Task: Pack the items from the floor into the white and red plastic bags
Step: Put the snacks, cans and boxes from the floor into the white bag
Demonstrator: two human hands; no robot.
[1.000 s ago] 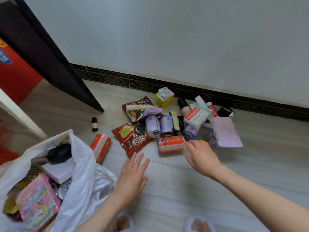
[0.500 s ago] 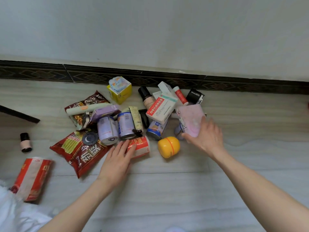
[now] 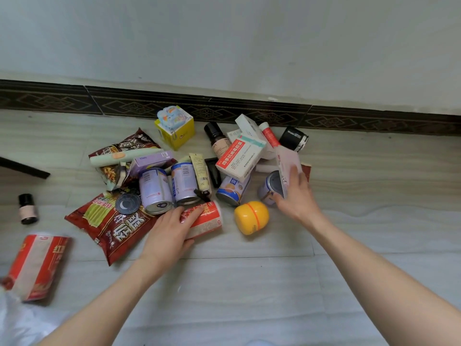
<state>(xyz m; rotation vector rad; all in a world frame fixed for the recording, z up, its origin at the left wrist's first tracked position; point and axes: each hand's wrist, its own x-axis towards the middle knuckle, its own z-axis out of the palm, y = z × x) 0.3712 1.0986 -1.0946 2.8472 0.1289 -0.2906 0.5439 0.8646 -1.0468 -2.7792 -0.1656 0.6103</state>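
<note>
Nearest, a corner of the white plastic bag (image 3: pixel 15 325) shows at the lower left, well apart from the pile. The left hand (image 3: pixel 169 233) wraps its fingers over the red-and-white packet (image 3: pixel 207 221) lying on the floor (image 3: pixel 249 283). Farther out, the right hand (image 3: pixel 296 196) pinches the pink pouch (image 3: pixel 287 163), tilted up on edge beside a purple can (image 3: pixel 270 188). Close both grips fully before lifting, so neither item drags the yellow egg-shaped capsule (image 3: pixel 250 217) or the cans.

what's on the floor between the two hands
In the head view, a yellow egg-shaped capsule lies between the left hand, which grips a red and white packet, and the right hand, which holds a pink packet.
</note>
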